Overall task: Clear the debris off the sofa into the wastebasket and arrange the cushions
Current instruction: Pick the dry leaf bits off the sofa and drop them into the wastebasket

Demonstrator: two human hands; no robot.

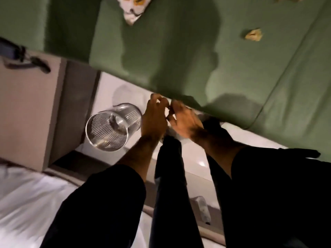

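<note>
We hold our left hand (154, 119) and right hand (184, 120) together beside the bin (109, 127), fingers pinched on something pale we cannot identify, probably to drop it in, while scraps (253, 34) lie on the sofa (179, 51).

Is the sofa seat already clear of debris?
No. A crumpled yellowish scrap and a white-and-orange wrapper lie on the green sofa.

A glossy white floor (195, 154) is seen, marked by a bright glint of light. A beige cabinet (30, 108) is set at the left, and white bedding (26, 203) is spread at lower left.
</note>
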